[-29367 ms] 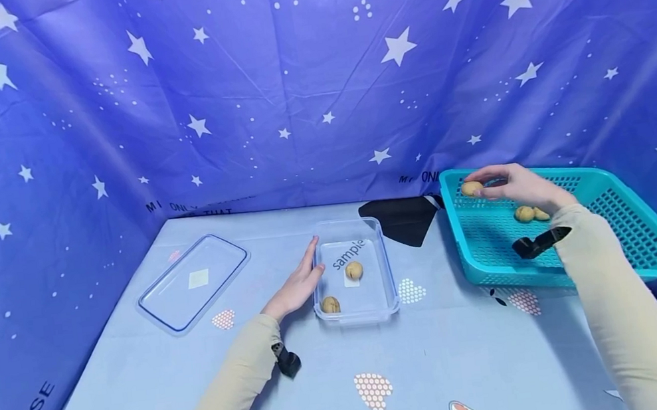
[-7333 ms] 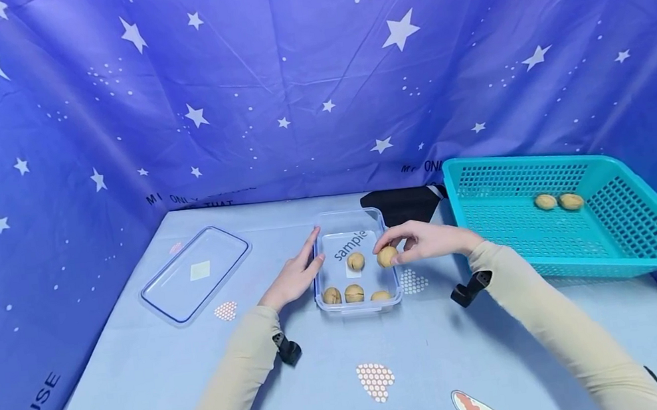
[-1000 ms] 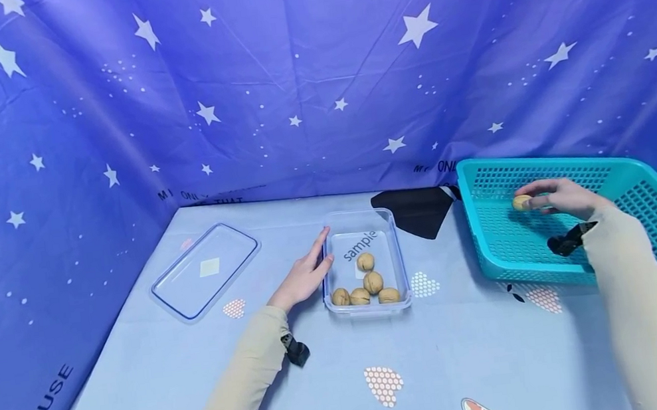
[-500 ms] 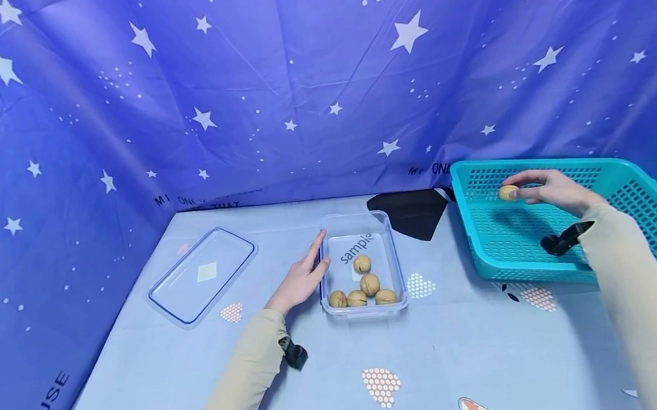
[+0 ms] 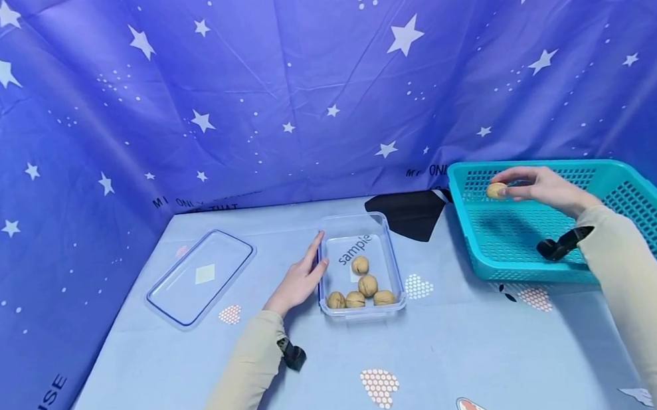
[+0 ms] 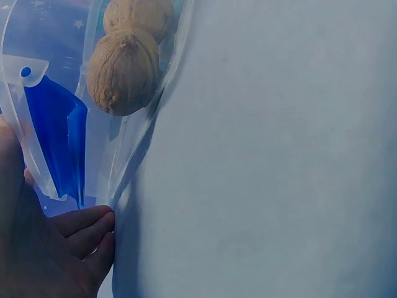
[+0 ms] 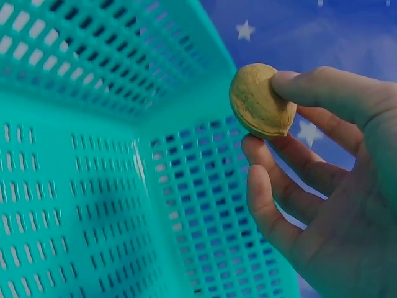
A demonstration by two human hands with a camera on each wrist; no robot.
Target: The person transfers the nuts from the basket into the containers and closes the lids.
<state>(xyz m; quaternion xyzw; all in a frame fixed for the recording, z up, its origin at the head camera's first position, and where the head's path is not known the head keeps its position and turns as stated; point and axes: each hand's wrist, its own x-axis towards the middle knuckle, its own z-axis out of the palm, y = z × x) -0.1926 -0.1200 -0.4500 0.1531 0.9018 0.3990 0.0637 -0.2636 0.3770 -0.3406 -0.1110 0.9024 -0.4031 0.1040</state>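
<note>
Right hand (image 5: 537, 188) pinches a walnut (image 5: 496, 191) (above the teal basket (image 5: 637, 226)).

A lid (image 5: 200, 278) lies left of the container (image 5: 388, 262) of walnuts (image 5: 364, 286); a basket (image 5: 636, 219) sits to its right.

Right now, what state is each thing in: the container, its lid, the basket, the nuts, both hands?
Clear plastic container: open, five walnuts inside.
Clear lid: off, flat on table.
Teal mesh basket: no nuts visible inside.
Right hand: pinching one walnut above basket.
Left hand: flat against container's side.
</note>
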